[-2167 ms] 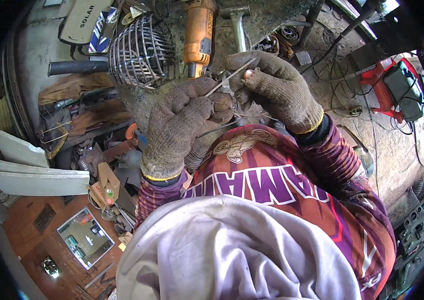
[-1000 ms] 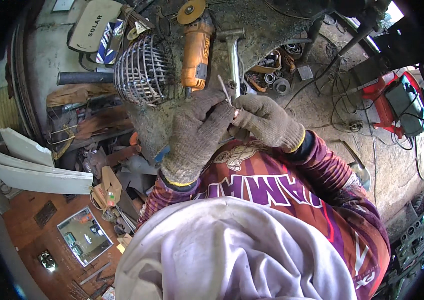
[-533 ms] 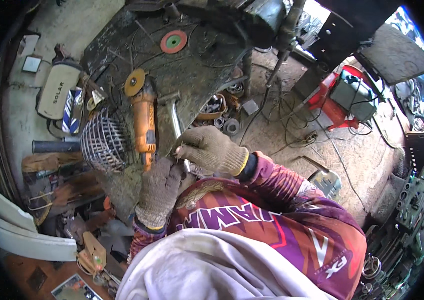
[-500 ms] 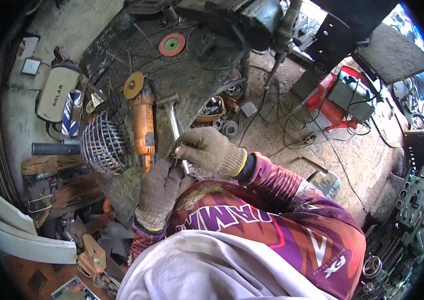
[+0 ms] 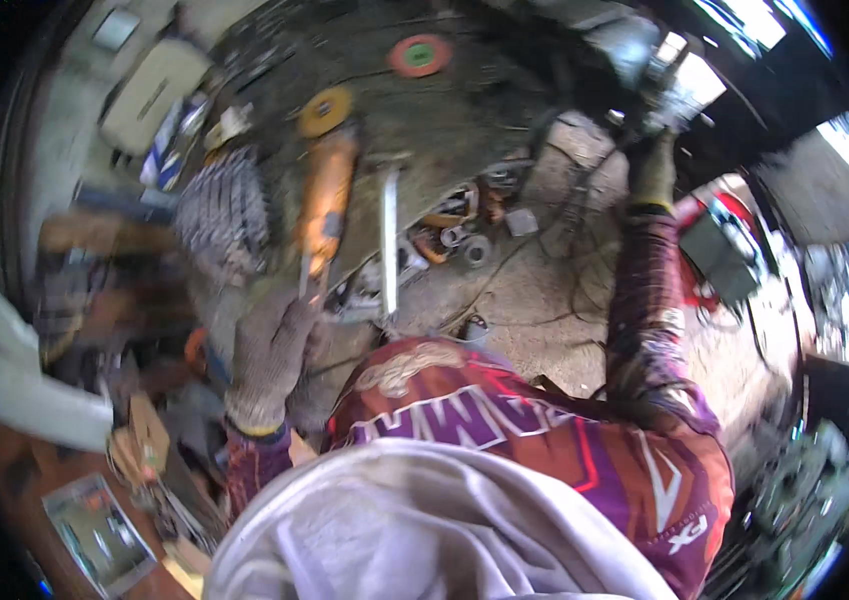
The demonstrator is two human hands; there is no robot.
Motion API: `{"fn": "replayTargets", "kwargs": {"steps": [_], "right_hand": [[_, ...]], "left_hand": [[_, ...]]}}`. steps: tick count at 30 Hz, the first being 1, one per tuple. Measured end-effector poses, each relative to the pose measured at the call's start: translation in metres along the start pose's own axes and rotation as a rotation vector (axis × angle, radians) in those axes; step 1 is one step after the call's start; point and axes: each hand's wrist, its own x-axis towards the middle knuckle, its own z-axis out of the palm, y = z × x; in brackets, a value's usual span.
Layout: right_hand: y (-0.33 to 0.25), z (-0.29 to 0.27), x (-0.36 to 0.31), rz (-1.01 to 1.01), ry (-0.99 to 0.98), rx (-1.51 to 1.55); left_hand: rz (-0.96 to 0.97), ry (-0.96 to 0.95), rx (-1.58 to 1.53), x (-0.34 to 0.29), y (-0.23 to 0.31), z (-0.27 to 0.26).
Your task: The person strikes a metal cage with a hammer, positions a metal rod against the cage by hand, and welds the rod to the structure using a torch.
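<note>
My left hand (image 5: 272,355), in a grey-brown work glove, is curled closed just below the rear end of an orange angle grinder (image 5: 326,200). A thin pale strip rises by its fingertips; blur hides what the fingers hold. My right hand (image 5: 654,170), also gloved, reaches far out to the upper right beside a blurred metal fixture (image 5: 679,95). Its fingers are smeared, and I cannot tell whether they grip it. The grinder lies on the dark workbench (image 5: 284,70) with its yellow disc (image 5: 326,112) pointing away. To its right lies a hammer (image 5: 389,240) with a shiny metal handle.
A red disc with a green centre (image 5: 419,56) lies farther back on the bench. At left is a ribbed metal basket-like piece (image 5: 222,205). Metal rings (image 5: 474,250) sit beyond the bench edge. A red and grey machine (image 5: 724,245) and loose cables are at right.
My hands have parted: the right has swung far out to the upper right, while the left has lowered slightly. The view has shifted, placing bench items higher and farther right.
</note>
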Motion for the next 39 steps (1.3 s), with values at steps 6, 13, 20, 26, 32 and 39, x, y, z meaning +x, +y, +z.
{"fn": "replayTargets", "kwargs": {"steps": [6,13,20,26,32,39], "right_hand": [[0.011,0.004,0.01,-0.11,0.222,1.068],[0.068,0.099,0.026,0.08,0.189,1.48],[0.158,0.064,-0.052,0.763,-0.049,2.251],[0.027,-0.095,-0.174,0.977,-0.137,2.358],[-0.071,-0.254,-0.235,1.105,-0.153,2.337],[-0.145,-0.373,-0.262,1.056,-0.298,2.209]], "left_hand": [[0.113,0.233,-0.038,-0.022,0.006,-0.017],[0.04,0.532,-0.084,-0.033,-0.056,-0.085],[0.072,0.66,0.303,0.012,-0.104,-0.148],[0.084,0.362,0.142,0.036,-0.094,-0.173],[0.316,0.114,0.119,0.021,-0.142,-0.172],[0.388,0.057,0.203,0.032,-0.189,-0.169]]}}
